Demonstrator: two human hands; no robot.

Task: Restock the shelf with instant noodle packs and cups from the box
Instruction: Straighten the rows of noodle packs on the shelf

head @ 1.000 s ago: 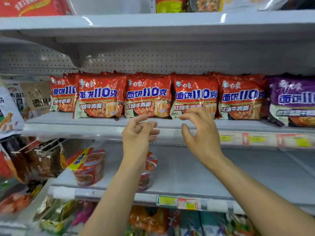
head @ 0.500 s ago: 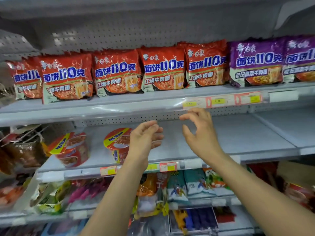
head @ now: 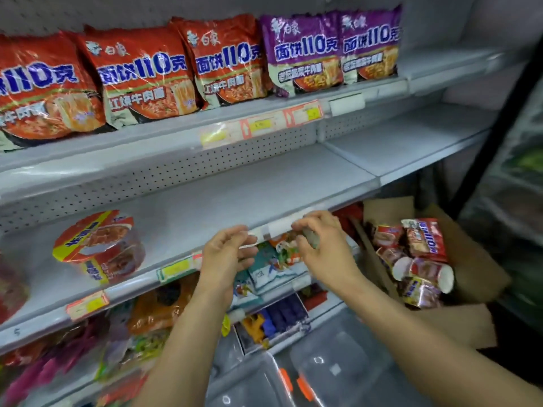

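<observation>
Box (head: 470,259) right of shelf (head: 264,183)

Upper shelf (head: 182,136): noodle packs (head: 141,74). Middle shelf (head: 223,198): noodle cup (head: 98,248).

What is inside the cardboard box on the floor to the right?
The cardboard box holds a jumble of red noodle packs and noodle cups. Whatever lies beneath that top layer is covered, so the full count cannot be seen.

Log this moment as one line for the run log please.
phase: between picks | left hand: empty, relaxed | right hand: empty, loosely curled | cardboard box: holds cups and packs | noodle cup: on middle shelf
</observation>
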